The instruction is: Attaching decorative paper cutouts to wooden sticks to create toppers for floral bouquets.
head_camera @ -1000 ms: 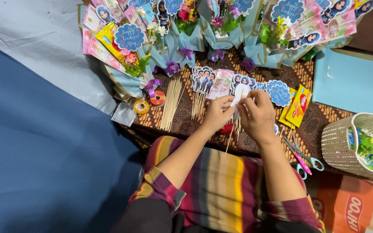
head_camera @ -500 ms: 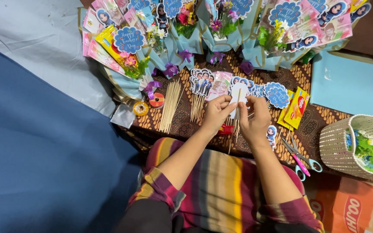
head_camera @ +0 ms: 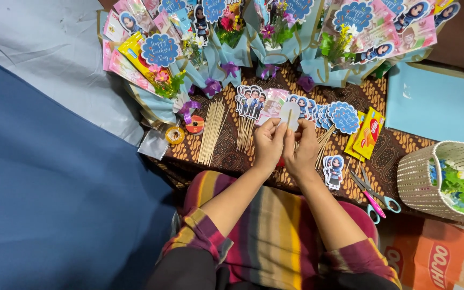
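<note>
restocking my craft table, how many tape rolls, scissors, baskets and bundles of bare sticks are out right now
tape rolls: 2
scissors: 1
baskets: 1
bundles of bare sticks: 1
total: 5

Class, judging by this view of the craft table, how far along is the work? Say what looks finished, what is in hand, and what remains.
Done: wrapped bouquets with toppers stand along the table's far edge. In hand: the left hand and right hand hold a white cutout on a stick. Left: bare wooden sticks and loose cutouts lie unused; scissors rest nearby.
</note>
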